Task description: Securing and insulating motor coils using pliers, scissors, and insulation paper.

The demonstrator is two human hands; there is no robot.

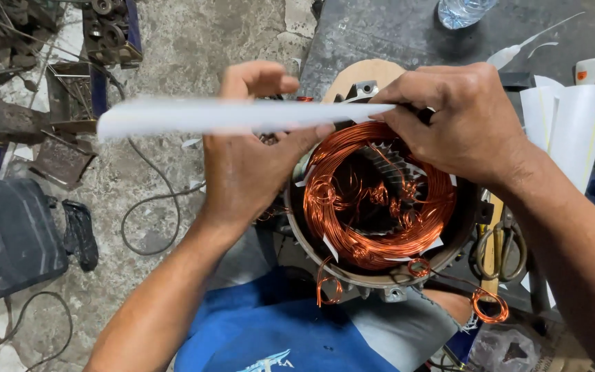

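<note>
Head view, looking down on a round metal motor stator housing point(380, 279) resting against the person's lap, its bore filled with a ring of bright copper wire windings point(380, 200). A long, flat strip of white insulating paper point(208, 116) runs level across the upper part of the picture, just above the windings' top edge. The left hand point(249, 158) is closed on the strip near its middle, thumb above and fingers behind, while the strip's free end juts out to the left over the floor. The right hand point(459, 120) pinches the strip's right end with curled fingers at the upper rim of the stator, its fingertips touching the coil. Small white paper wedges show between the copper turns at several points. Loose copper wire ends curl into small loops point(488, 305) below and to the right of the housing. A pair of metal scissors point(500, 244) lies just right of the stator on the dark workbench point(380, 27), near a rolled sheet of white paper point(569, 127). A clear plastic bottle point(464, 10) stands at the top edge. To the left, a dark tool case point(8, 234) and black cables point(149, 207) lie on the concrete floor point(194, 41).
</note>
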